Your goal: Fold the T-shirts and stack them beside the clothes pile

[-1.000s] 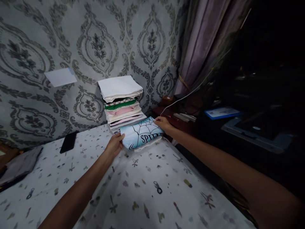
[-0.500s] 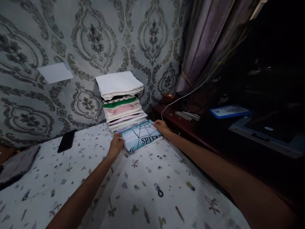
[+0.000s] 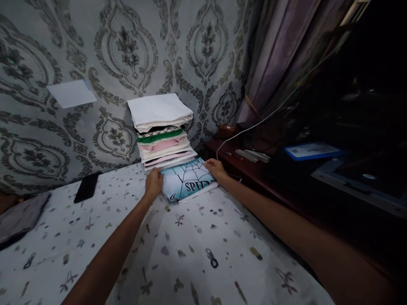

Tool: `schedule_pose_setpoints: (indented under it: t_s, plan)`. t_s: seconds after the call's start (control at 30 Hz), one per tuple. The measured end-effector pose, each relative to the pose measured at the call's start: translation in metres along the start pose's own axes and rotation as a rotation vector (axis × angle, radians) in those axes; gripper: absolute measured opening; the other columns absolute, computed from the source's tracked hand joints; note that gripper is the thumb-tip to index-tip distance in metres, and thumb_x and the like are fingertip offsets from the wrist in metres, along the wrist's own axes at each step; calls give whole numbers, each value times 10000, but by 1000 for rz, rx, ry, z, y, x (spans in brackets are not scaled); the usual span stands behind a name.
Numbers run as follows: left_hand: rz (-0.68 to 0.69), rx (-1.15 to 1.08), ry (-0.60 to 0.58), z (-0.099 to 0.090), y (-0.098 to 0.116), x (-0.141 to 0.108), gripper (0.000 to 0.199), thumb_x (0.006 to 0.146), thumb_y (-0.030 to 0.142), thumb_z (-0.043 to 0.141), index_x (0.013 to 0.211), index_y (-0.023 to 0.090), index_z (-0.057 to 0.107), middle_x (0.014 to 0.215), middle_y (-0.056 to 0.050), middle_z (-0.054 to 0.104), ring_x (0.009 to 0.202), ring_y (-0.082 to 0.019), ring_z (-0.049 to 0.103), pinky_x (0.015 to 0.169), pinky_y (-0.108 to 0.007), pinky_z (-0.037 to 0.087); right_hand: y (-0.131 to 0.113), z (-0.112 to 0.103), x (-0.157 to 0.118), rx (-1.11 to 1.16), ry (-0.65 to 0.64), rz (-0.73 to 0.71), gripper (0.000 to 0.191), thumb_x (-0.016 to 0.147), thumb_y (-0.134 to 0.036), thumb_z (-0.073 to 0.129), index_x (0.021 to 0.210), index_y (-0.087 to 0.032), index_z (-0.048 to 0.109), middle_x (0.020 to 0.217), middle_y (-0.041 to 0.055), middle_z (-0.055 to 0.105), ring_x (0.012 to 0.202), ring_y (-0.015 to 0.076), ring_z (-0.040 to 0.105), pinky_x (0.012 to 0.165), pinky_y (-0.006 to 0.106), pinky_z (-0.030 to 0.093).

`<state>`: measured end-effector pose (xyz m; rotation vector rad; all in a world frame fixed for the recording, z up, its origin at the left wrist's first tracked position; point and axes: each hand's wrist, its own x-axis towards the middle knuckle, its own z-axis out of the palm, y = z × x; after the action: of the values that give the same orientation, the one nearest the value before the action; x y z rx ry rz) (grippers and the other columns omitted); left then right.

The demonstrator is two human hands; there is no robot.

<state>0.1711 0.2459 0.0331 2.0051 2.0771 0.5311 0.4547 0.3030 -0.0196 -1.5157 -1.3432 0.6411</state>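
Now the left hand pinches the cloth farther along its left edge, the right hand its right, so both sides seem held beside the stack.

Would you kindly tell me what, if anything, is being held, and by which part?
The folded light-blue web-printed cloth: left grip at its left end, right grip at its far right corner.
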Motion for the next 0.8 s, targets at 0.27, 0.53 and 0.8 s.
schedule_pose_setpoints:
  t_s: [0.27,0.53,0.8]
  plan:
    - [221,161,137,-2,29,-35,326,969,321,486,1257,174,522,1335,-159,561,1268,-303,488,1026,-450,400,-40,-9,-20,-409,-48,-245,190,866,-333,585,953,-197,684,1029,111,705,997,261,596,889,373,432]
    - [350,0,-107,44,43,-47,744,888,609,579,1483,189,428,1618,-210,280,1521,-420,127,1181,-671,104,-34,29,-52,-859,-302,-471,596,992,-520,383,1451,-149,465,1535,191,439,1443,329,345,1148,521,273]
    - [291,-173,30,33,8,-64,687,769,573,739,1382,309,576,1554,-153,413,1476,-378,294,1212,-579,203,-21,25,-48,-801,-313,-699,325,934,-358,456,1130,-261,695,1408,154,582,1368,336,443,1026,562,394]
